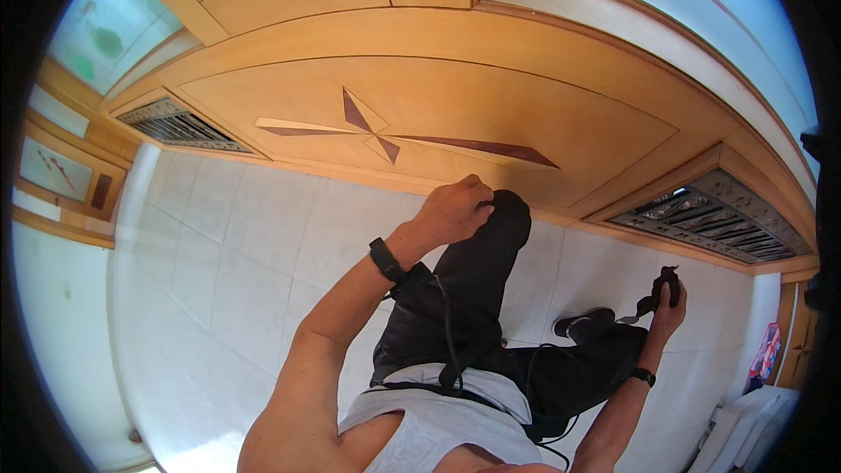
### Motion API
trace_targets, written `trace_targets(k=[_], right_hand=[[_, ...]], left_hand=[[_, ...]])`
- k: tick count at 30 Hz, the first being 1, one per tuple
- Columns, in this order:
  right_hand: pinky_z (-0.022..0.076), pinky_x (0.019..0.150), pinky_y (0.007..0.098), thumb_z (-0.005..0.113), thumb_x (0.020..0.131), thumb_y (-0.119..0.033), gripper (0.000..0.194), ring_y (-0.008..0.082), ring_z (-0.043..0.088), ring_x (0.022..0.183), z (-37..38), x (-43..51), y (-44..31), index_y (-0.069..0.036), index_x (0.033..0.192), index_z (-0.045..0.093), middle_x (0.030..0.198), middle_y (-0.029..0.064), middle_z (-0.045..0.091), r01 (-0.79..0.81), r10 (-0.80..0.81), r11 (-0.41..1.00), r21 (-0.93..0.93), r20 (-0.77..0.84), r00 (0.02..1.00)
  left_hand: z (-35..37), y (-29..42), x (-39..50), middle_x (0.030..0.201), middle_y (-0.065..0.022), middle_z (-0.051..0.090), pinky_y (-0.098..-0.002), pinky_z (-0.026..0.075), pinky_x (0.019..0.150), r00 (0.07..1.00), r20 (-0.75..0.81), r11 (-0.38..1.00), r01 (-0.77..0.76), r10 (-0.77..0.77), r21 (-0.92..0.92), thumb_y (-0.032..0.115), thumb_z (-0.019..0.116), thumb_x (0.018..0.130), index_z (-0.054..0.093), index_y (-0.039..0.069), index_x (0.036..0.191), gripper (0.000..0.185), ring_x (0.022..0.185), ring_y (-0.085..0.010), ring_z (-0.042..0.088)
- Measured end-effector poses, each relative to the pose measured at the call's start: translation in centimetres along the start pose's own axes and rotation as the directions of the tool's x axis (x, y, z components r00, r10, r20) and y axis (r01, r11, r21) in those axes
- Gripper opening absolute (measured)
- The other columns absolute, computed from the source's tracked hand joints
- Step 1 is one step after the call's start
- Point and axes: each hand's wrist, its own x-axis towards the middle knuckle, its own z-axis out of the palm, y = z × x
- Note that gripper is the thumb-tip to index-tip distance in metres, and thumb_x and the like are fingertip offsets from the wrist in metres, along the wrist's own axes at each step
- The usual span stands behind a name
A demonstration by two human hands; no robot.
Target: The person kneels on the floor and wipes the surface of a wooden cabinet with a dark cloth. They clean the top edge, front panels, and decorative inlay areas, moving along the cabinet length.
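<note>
My left hand (456, 210) rests with curled fingers at the bent knee of my black trousers (470, 276). Something dark shows between its thumb and forefinger, and I cannot tell whether it is trouser cloth or a separate thing. Out to the right, my right hand (670, 305) grips a crumpled dark cloth (665, 284) with a greyish strip hanging from it. That cloth is above the floor, close to my dark shoe (583, 325). Black bands (386, 260) circle both wrists. Thin black cables (447, 322) run over my lap.
A curved wooden panel (315, 92) with a star inlay (374, 133) rises before me. It holds metal grilles at left (181, 123) and right (716, 217). Pale tiles cover the floor (250, 243). White slab-like objects (746, 430) and a colourful packet (765, 355) are at the right.
</note>
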Motion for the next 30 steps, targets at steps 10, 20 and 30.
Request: trace_targets(k=[10, 20, 30], right_hand=[[0.0532, 0.105, 0.038, 0.074, 0.102, -0.018, 0.043, 0.0254, 0.068, 0.118, 2.0, 0.4, -1.6, 0.004, 0.137, 0.065, 0.13, 0.0162, 0.071, -0.064, 0.053, 0.979, 0.196, 0.062, 0.997], [0.051, 0.107, 0.0377, 0.075, 0.101, -0.02, 0.046, 0.0257, 0.066, 0.121, 1.6, 0.2, -1.3, 0.003, 0.139, 0.063, 0.131, 0.0167, 0.07, -0.014, 0.009, 0.994, 0.108, 0.051, 0.999], [0.0527, 0.105, 0.0385, 0.075, 0.101, -0.02, 0.046, 0.0259, 0.067, 0.119, 2.5, 0.4, -1.9, 0.004, 0.138, 0.064, 0.13, 0.0171, 0.071, -0.024, 0.018, 0.994, 0.108, 0.054, 0.998]], left_hand=[[-0.7, 5.8, 4.4, 0.106, -0.0156, 0.065, -0.0475, 0.057, 0.078, 0.983, -0.033, 0.981, -0.18, 0.182, 0.071, 0.017, 0.07, 0.096, 0.069, 0.005, 0.106, 0.016, 0.092, -0.04, 0.068], [-0.3, 0.5, 0.8, 0.109, -0.0167, 0.068, -0.0461, 0.058, 0.081, 0.999, -0.054, 0.992, 0.01, -0.003, 0.122, 0.018, 0.072, 0.095, 0.073, 0.004, 0.107, 0.018, 0.091, -0.0385, 0.071], [-0.5, -4.5, -3.1, 0.101, -0.0166, 0.068, -0.0459, 0.058, 0.075, 0.987, -0.1, 0.969, 0.144, -0.126, 0.2, 0.016, 0.074, 0.095, 0.072, 0.003, 0.106, 0.017, 0.083, -0.0343, 0.072]])
